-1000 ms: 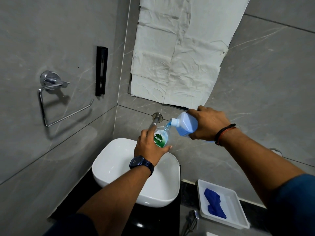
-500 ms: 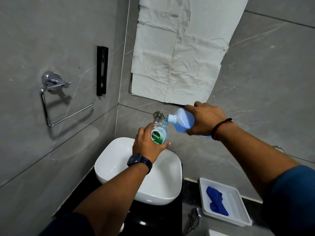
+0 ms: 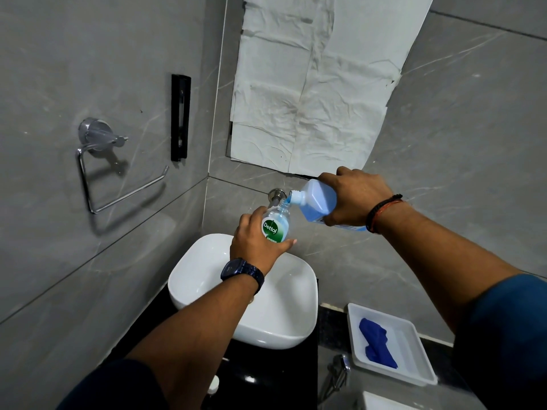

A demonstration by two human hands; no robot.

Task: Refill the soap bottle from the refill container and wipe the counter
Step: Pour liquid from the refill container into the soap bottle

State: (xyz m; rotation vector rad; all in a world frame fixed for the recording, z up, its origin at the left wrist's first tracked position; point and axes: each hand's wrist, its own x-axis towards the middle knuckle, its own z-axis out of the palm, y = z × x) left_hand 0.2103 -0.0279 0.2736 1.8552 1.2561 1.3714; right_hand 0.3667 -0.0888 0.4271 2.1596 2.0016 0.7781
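My left hand [image 3: 254, 244] grips a small clear soap bottle [image 3: 276, 224] with a green Dettol label, held upright above the white basin [image 3: 293, 309]. My right hand [image 3: 352, 199] holds the refill container [image 3: 318, 199], a pale bottle of blue liquid, tipped to the left. Its white spout sits just over the soap bottle's open neck, and a thin blue stream runs between them. A blue cloth [image 3: 376, 343] lies in a white tray [image 3: 414, 368] on the counter at lower right.
A chrome wall tap [image 3: 276, 195] sticks out just behind the two bottles. A chrome towel ring [image 3: 100, 161] and a black bracket [image 3: 180, 116] hang on the left wall. Crumpled white paper [image 3: 313, 93] covers the mirror. The black counter [image 3: 266, 377] carries a small chrome fitting [image 3: 337, 371].
Both hands and the two bottles have risen slightly and shifted a little right in view. The refill container stays tipped over the soap bottle's neck, pouring throughout.
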